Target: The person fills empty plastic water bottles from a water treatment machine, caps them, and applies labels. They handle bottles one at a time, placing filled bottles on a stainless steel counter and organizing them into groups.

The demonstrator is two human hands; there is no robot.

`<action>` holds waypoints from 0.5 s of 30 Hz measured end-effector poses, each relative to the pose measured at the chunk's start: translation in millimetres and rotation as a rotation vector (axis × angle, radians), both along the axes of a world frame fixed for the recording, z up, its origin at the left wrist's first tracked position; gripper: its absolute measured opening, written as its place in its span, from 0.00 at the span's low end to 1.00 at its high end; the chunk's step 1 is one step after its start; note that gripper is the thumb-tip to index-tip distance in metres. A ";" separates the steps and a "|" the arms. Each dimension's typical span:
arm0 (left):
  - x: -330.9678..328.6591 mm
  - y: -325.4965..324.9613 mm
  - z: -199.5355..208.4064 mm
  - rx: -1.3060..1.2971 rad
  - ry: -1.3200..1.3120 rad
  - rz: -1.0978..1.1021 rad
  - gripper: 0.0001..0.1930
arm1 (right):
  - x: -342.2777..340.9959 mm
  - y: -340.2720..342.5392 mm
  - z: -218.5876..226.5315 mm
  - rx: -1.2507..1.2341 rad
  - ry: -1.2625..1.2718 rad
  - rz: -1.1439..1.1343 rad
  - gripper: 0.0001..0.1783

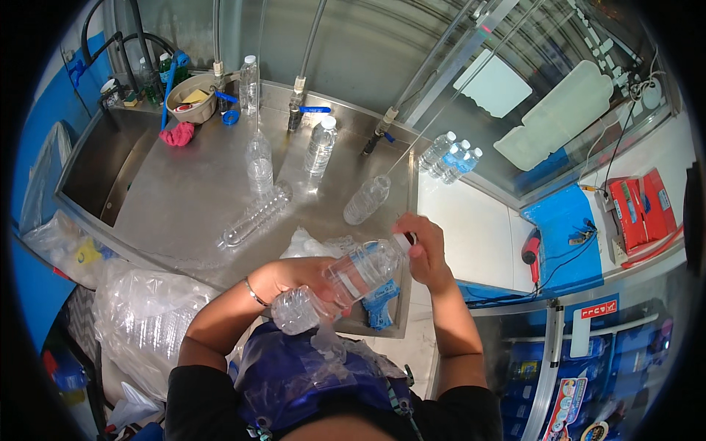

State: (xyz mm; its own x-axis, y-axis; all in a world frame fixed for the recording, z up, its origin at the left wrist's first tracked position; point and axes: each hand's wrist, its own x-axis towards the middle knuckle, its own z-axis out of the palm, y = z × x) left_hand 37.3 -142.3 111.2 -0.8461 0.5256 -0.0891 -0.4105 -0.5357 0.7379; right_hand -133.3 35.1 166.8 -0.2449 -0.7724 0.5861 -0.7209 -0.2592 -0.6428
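Note:
My left hand (298,273) is wrapped round a clear plastic bottle (368,270), tilted with its neck up toward the right. At that neck, the fingers of my right hand (426,248) pinch a white cap (404,241). Whether the cap is threaded on cannot be seen. Just below my left wrist is a second clear bottle (296,310); what supports it is hidden. Beyond my hands, an uncapped-looking bottle (256,214) lies on the steel counter (191,191). Two more clear bottles, one at centre left (259,163) and one at right (368,200), are under thin vertical lines, perhaps tubes.
A white-capped bottle (321,147) stands near blue-handled taps (315,109). Several capped bottles (450,156) occupy the white ledge at right. A beige basin (193,99) and pink cloth (177,134) sit far left. A plastic bag of bottles (147,316) bulges at near left.

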 end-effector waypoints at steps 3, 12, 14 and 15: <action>-0.4 3.6 1.1 0.225 -0.072 -0.095 0.36 | -3.5 -0.3 -5.1 -0.123 0.118 0.023 0.19; -22.0 11.1 14.6 -1.490 0.351 0.286 0.36 | -22.2 5.2 -46.9 0.415 -0.169 -0.261 0.14; -29.0 12.9 1.1 -1.533 0.349 0.361 0.37 | -29.7 8.4 -60.7 0.339 -0.174 -0.278 0.13; -33.4 12.7 -8.7 -1.536 0.374 0.422 0.38 | -32.1 14.2 -68.7 0.241 -0.404 -0.243 0.11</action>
